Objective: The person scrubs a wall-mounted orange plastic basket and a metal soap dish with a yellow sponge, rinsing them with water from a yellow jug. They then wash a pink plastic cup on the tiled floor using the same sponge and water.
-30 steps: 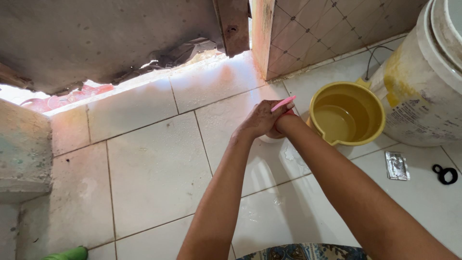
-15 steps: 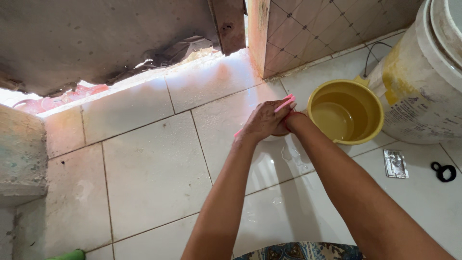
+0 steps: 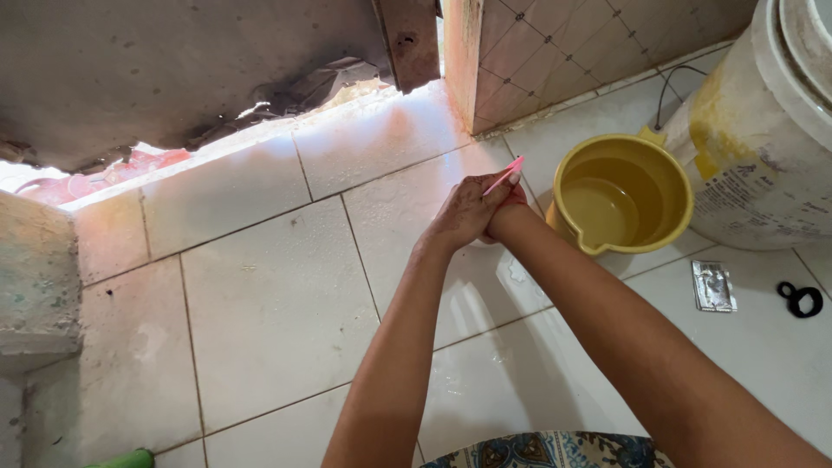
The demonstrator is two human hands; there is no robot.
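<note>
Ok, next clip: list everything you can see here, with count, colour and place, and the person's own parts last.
Pail: one, yellow, holding water, right of the hands.
Big tub: one, white with yellow stains, far right, beside the pail.
Sachet: one, silvery, on the floor below the pail.
Ring: one, black, right of the sachet.
Pink stick: one, poking up from the clasped hands; what it is cannot be told.
Floor tiles: white, wet in spots.
Green thing: one, bottom-left edge, mostly cut off.
Patterned cloth: blue, bottom edge.
Left hand: clasped over the right.
Right hand: mostly hidden.
</note>
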